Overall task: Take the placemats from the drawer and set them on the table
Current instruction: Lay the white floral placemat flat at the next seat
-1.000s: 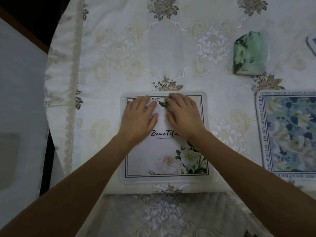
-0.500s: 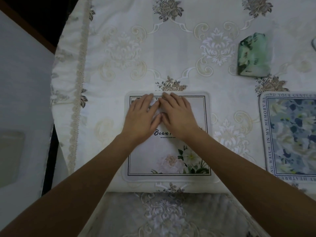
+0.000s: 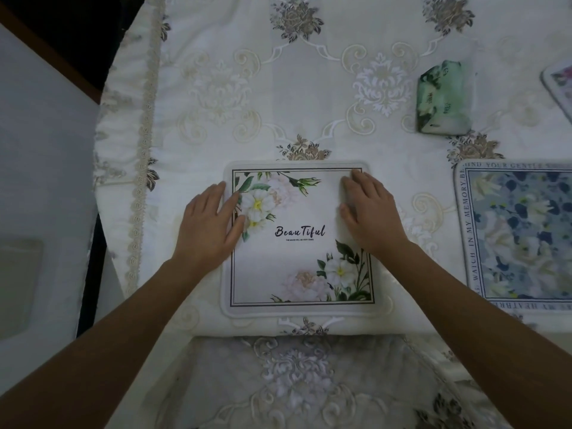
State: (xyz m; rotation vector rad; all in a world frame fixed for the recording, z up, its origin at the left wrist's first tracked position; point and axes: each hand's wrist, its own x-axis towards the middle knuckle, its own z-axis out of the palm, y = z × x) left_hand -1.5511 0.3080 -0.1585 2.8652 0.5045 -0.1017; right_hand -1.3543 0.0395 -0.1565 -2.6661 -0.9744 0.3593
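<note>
A white placemat (image 3: 298, 261) with flower prints and the word "Beautiful" lies flat on the table (image 3: 247, 88), close to its near edge. My left hand (image 3: 207, 224) rests flat on the mat's left edge with straight fingers. My right hand (image 3: 371, 212) presses flat on the mat's upper right part. A second placemat (image 3: 523, 236), blue floral with lettering round its border, lies to the right. The corner of a third mat (image 3: 558, 85) shows at the far right edge.
A green and white patterned packet (image 3: 444, 97) lies on the embroidered white tablecloth behind the mats. The cloth hangs over the near edge (image 3: 294, 382). A pale grey surface (image 3: 40, 181) stands to the left of the table.
Both hands were side by side at the mat's top middle. They have slid apart, the left to the left edge and the right to the right side.
</note>
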